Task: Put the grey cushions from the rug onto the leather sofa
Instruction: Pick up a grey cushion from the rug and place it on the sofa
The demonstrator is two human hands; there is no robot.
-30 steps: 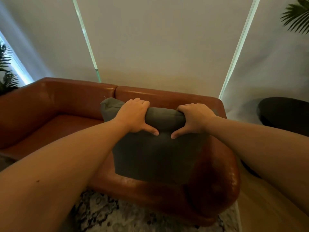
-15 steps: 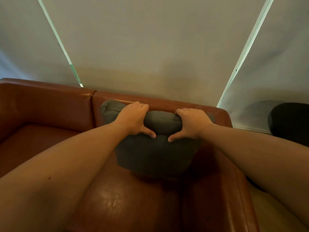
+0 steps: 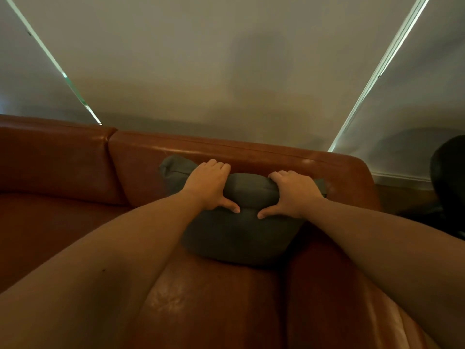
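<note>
With our left hand (image 3: 210, 186) and right hand (image 3: 292, 193) both clenched on the top edge of the soft grey fabric cushion (image 3: 236, 235), we should seat it upright against the brown leather sofa's (image 3: 239, 152) backrest at 12 o'clock, then release.

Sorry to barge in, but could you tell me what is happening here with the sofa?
A person is placing a grey cushion on the brown leather sofa. The left hand and the right hand both grip its top edge, thumbs pressed into the front. The cushion stands upright at the sofa's right end, its bottom on the seat and its top against the backrest. Neither hand has let go yet.
</note>
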